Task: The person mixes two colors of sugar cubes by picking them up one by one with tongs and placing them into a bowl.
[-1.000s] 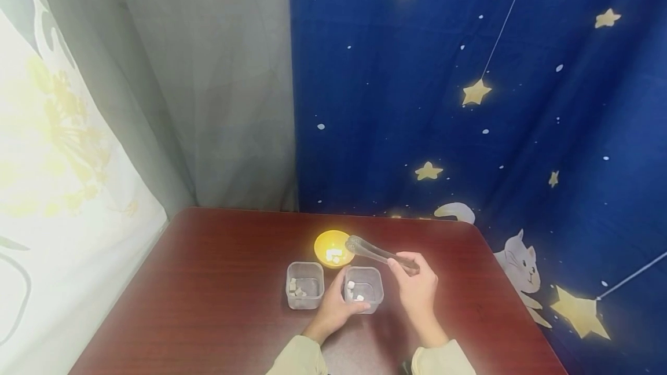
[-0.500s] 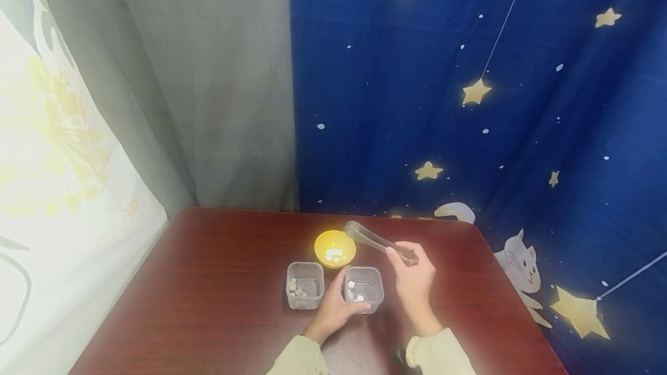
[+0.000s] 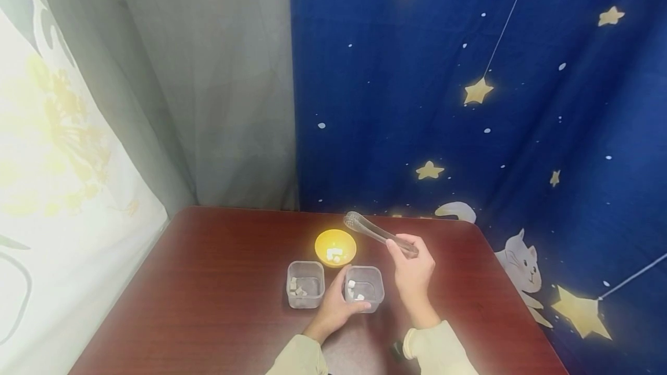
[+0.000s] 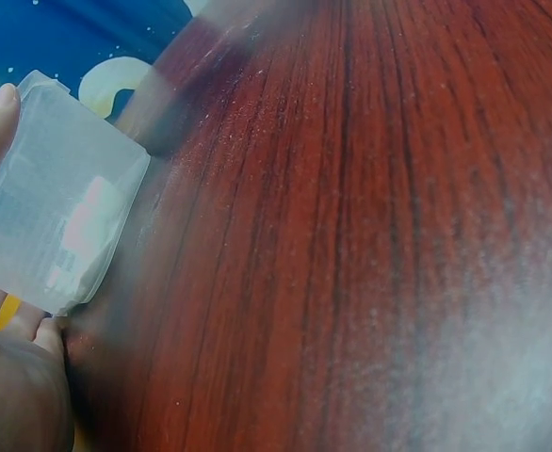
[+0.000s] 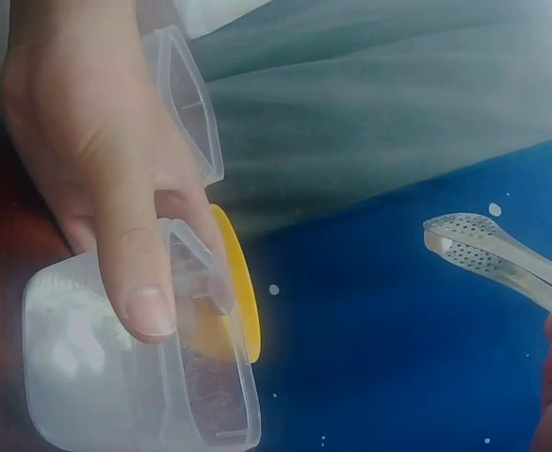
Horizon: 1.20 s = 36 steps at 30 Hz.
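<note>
My left hand (image 3: 332, 309) grips a clear plastic container (image 3: 372, 303), thumb along its near side and fingers behind it. A few small white pieces (image 3: 351, 285) lie inside. My right hand (image 3: 416, 274) holds a pair of clear tongs (image 3: 379, 232) by the handle end, raised to the right of a yellow bowl (image 3: 321, 240). In the right wrist view, a small pale piece (image 5: 436, 241) shows between the perforated tong tips. Several white cubes (image 3: 334, 254) sit in the bowl.
A second clear container (image 3: 305, 302), with several greyish cubes (image 3: 297, 288), stands left of my left hand. The dark red table (image 3: 224, 305) ends at a grey curtain (image 3: 239, 132) and a blue star-patterned curtain (image 3: 375, 103). A small dark object (image 3: 398, 350) lies by my right sleeve.
My right hand and the tongs have risen up and away from over the yellow bowl's right rim. The left hand and both containers have stayed in place.
</note>
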Each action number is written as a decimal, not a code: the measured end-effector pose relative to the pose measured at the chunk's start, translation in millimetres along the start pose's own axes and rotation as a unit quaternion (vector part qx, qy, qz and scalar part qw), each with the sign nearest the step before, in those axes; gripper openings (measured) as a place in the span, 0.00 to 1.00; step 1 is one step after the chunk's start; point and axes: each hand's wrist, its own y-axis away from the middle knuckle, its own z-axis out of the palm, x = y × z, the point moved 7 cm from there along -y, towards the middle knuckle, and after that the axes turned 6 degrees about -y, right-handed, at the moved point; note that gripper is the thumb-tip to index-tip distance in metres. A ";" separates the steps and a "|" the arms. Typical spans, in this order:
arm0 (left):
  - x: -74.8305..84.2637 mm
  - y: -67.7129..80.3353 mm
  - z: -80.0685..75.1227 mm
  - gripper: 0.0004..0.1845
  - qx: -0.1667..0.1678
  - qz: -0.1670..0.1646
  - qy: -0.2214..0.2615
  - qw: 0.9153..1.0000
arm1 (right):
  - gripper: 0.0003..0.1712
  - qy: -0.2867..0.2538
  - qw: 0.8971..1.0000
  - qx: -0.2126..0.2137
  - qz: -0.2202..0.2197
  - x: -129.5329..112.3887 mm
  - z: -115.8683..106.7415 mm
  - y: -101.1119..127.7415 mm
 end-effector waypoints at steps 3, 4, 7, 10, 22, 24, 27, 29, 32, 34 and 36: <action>0.1 -0.2 0.3 0.56 0.001 0.003 -0.003 1.000 | 0.13 0.009 1.000 0.002 0.007 1.1 -0.3 0.2; 0.0 -0.3 0.5 0.56 0.001 0.004 -0.003 1.000 | 0.13 0.010 1.000 0.002 0.008 2.0 -0.3 0.2; 0.1 -0.4 1.0 0.56 0.000 0.004 -0.005 1.000 | 0.14 0.012 1.000 0.001 0.014 13.2 -1.4 -0.4; 0.6 -0.4 1.0 0.56 0.000 0.005 -0.004 1.000 | 0.14 0.012 1.000 0.001 0.023 31.7 -4.5 -0.3; 1.5 -0.1 -0.2 0.57 -0.001 0.007 0.000 1.000 | 0.13 0.057 0.998 0.007 0.040 67.1 -20.4 15.8; 0.4 -0.2 0.1 0.57 -0.003 0.002 -0.001 1.000 | 0.12 0.064 0.997 0.005 0.046 70.5 -21.8 18.1; -0.9 -0.2 0.3 0.57 -0.004 -0.005 -0.005 1.000 | 0.12 0.075 0.996 0.001 0.052 74.2 -23.4 21.6; -0.8 0.0 0.3 0.57 -0.004 -0.003 -0.009 1.000 | 0.13 0.079 0.995 -0.002 0.054 76.2 -24.6 23.7; -0.1 -0.2 0.1 0.57 -0.003 0.000 -0.009 1.000 | 0.12 0.082 0.995 -0.005 0.056 80.3 -27.3 26.6; 0.5 -0.4 0.1 0.56 -0.003 0.003 -0.005 1.000 | 0.13 0.083 0.995 -0.005 0.059 83.7 -29.6 28.2; 0.5 -1.0 0.3 0.55 -0.003 0.006 0.003 1.000 | 0.13 0.083 0.994 -0.004 0.065 86.7 -32.0 29.4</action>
